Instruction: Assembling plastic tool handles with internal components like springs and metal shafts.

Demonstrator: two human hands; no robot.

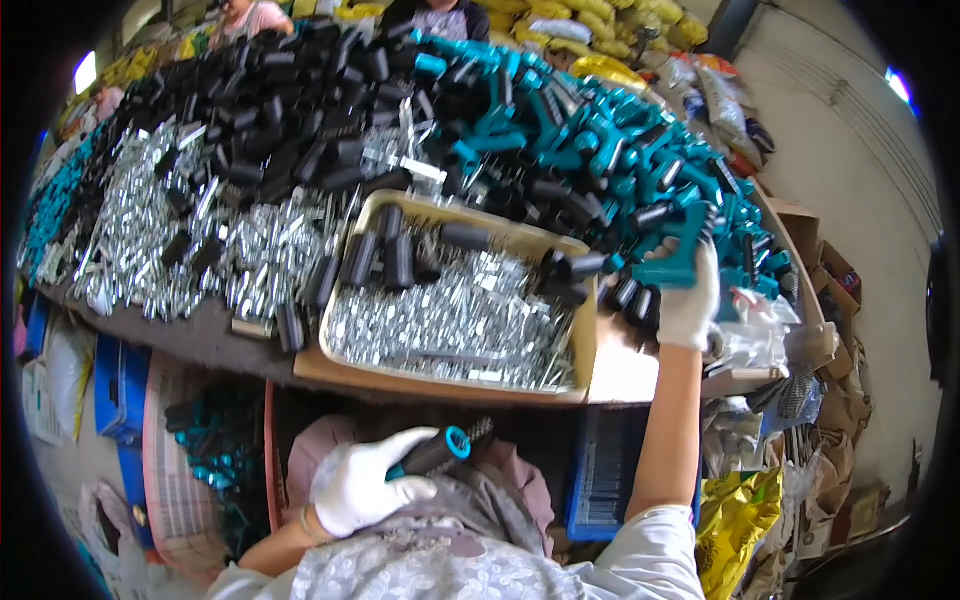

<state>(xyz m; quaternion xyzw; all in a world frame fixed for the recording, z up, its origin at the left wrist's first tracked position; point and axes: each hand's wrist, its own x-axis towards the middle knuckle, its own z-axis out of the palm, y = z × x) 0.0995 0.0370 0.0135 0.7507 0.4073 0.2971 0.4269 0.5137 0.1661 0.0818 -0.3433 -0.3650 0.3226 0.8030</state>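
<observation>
My left hand point(362, 485), in a white glove, is wrapped round a black cylindrical part point(430, 456) with a teal ring at its end, close to my lap. A dark ridged piece shows just beyond that ring. Out to the right, my gloved right hand point(690, 310) grips a teal pistol-shaped plastic handle point(672, 265) above the table's edge. Between them on the table sits a cream tray point(455, 376) full of small shiny metal pieces point(450, 310), with several black sleeves point(398, 260) lying on top.
Heaps of black sleeves point(270, 110), teal handles point(600, 140) and loose metal pieces point(150, 230) cover the table. Below stand a pink crate point(170, 470) with teal and black parts and a blue crate point(590, 500). A yellow bag point(738, 525) is at right. People sit across the table.
</observation>
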